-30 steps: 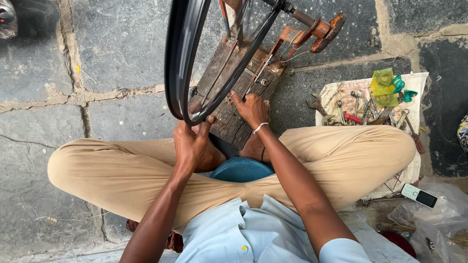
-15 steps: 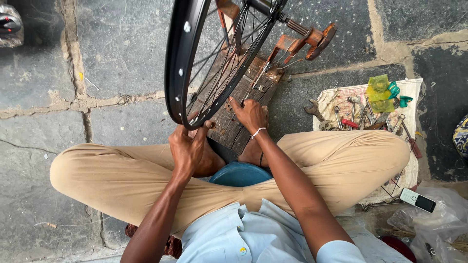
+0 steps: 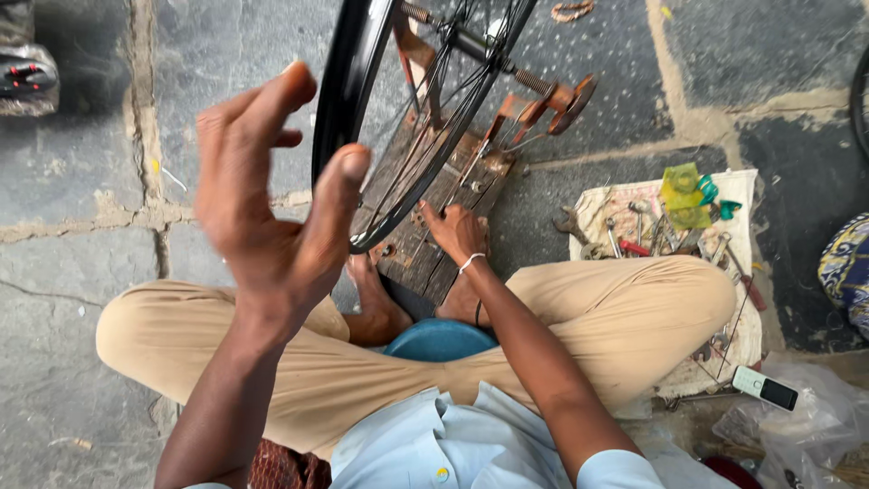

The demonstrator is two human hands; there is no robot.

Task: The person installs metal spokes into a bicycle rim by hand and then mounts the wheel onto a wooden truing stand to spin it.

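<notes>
A black bicycle wheel [image 3: 348,100] stands upright in a rusty truing stand [image 3: 534,104] fixed to a wooden board [image 3: 425,244] on the stone floor. My left hand [image 3: 267,204] is raised off the rim, open, fingers spread, close to the camera beside the rim's left edge. My right hand [image 3: 457,231] rests at the lower spokes near the board, fingers pinched on something small that I cannot make out. I sit cross-legged in tan trousers, bare feet against the board.
A cloth [image 3: 742,195] to the right holds several wrenches and small tools, plus a green-yellow item [image 3: 683,190]. A small phone-like device [image 3: 765,388] lies beside a plastic bag [image 3: 815,426]. Patterned fabric [image 3: 846,267] at far right.
My left hand has let go of the rim's bottom and lifted up toward the camera, fingers opening. The view has tilted, showing more of the wheel's hub. The right hand stays at the spokes.
</notes>
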